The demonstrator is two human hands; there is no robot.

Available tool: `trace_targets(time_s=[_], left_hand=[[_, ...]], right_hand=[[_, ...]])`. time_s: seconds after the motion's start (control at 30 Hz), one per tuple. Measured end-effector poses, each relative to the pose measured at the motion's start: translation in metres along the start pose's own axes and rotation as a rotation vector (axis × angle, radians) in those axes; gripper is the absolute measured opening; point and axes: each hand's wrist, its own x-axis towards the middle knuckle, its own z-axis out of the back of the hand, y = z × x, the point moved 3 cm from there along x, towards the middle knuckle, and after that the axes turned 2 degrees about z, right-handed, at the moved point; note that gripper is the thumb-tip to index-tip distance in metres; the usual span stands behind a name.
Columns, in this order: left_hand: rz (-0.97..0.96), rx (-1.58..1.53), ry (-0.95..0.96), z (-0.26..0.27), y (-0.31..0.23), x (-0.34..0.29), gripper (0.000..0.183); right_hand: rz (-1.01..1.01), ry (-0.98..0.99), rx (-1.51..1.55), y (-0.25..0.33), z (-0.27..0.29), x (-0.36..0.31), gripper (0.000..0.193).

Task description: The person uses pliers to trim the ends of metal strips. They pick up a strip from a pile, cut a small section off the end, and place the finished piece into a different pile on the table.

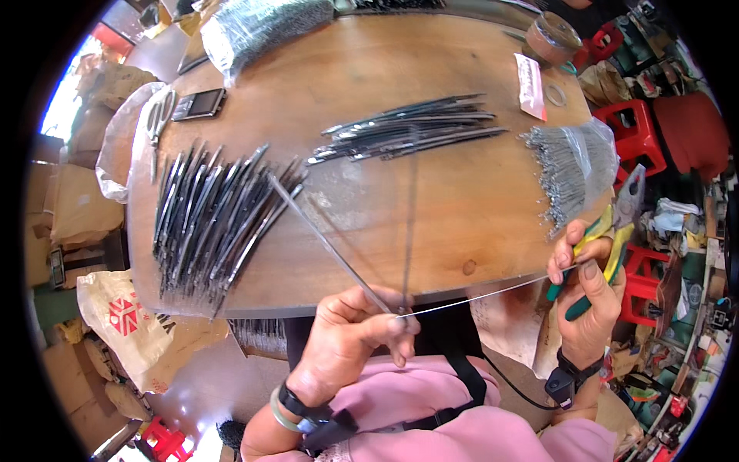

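Between the thumb and fingers of my left hand, at the table's near edge, is one end of a thin dark grey rod. The rod slants up and left over the table, its far tip near a pile of similar dark rods. A thin silvery wire runs from the held end across to my right hand. My right fingers pinch the wire while that hand also holds pliers with yellow and green handles, jaws pointing up. A blurred dark upright streak stands above my left hand; I cannot tell what it is.
A second pile of rods lies mid-table. At the right edge a plastic-wrapped bundle of thin wires sits near a tape roll. Scissors and a phone lie at the left. Red stools stand beyond the table.
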Motion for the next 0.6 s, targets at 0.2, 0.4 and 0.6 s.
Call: trace_targets(time_s=[0.2, 0.4, 0.6], left_hand=[[-0.094, 0.369, -0.101, -0.001, -0.003, -0.011, 0.016], [0.084, 0.690, -0.032, -0.001, 0.000, -0.004, 0.016], [0.148, 0.663, 0.025, 0.009, 0.001, 0.001, 0.012]], right_hand=[[0.044, 0.214, -0.335, 0.001, -0.004, 0.005, 0.014], [0.349, 0.570, -1.042, -0.008, -0.039, 0.009, 0.025], [0.440, 0.722, -1.161, -0.014, -0.056, 0.017, 0.032]])
